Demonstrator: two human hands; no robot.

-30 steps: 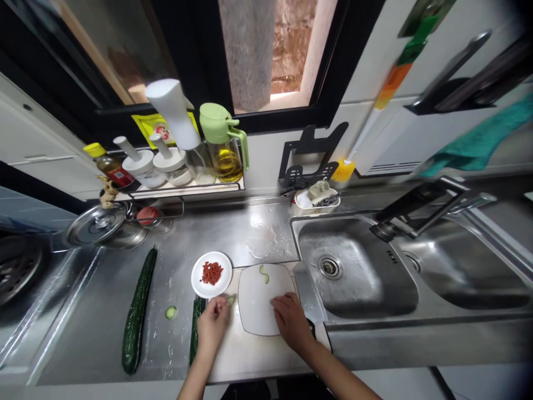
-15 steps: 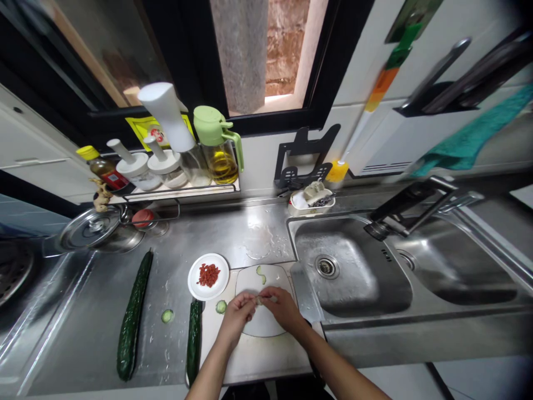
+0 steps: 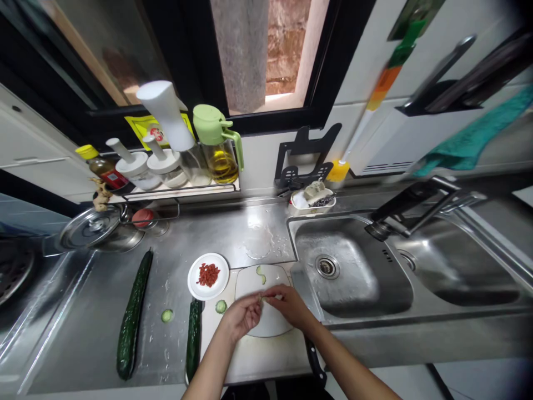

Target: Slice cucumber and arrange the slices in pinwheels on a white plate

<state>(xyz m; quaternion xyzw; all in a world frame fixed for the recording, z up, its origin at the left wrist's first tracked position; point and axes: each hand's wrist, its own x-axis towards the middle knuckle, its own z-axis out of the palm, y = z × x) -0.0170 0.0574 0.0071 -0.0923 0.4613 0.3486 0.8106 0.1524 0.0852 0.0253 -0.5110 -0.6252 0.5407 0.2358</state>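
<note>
My left hand (image 3: 245,316) and my right hand (image 3: 287,304) meet fingertip to fingertip over a white rounded-square plate (image 3: 270,328). Pinched between them is a small, pale green cucumber slice (image 3: 263,299), mostly hidden by the fingers. A curled cucumber strip (image 3: 261,274) lies on the far part of the plate. Underneath is a pale cutting board (image 3: 266,361). A cut cucumber end (image 3: 221,306) sits on the board, left of my left hand. Along the board's left edge lies a cut cucumber (image 3: 194,340).
A round white plate (image 3: 192,283) holds red dried berries. Further left are a whole cucumber (image 3: 134,316) and another cucumber end (image 3: 167,316). A knife (image 3: 315,361) lies along the board's right edge, beside the sink (image 3: 353,261). Seasoning jars and an oil jug (image 3: 220,161) line the shelf.
My left hand has turned, its palm and curled fingers now showing more. My right hand has shifted slightly right. The fingertips still meet over the plate, and more of the knife handle shows.
</note>
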